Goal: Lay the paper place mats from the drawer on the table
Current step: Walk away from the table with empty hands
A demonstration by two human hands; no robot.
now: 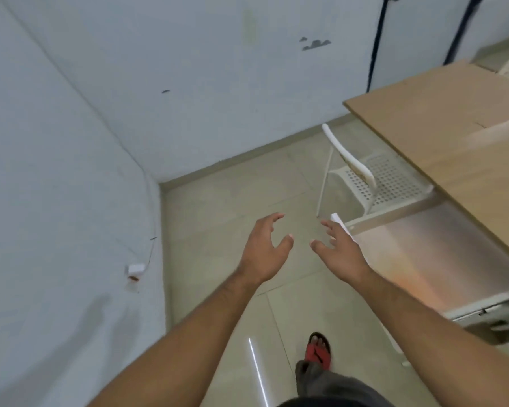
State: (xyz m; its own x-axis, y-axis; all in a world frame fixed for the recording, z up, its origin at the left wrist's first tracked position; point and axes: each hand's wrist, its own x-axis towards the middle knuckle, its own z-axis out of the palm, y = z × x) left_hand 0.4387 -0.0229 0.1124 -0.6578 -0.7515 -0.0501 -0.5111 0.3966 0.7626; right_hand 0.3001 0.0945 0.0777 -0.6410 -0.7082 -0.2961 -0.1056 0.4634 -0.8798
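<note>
Two bare arms reach out, the left hand point(265, 251) and right hand point(341, 254) both empty, fingers spread and loosely curved, apart above the floor point(218, 207). No place mat or drawer shows; one wooden table point(423, 118) stands to the right with one white chair point(373, 177) tucked beside it. Paper mats should be light, floppy and easily creased, best lifted by opposite edges.

Open floor point(224, 201) ahead to the wall point(188, 83) — on the right, chair point(373, 183) and table point(441, 124) block passage.
</note>
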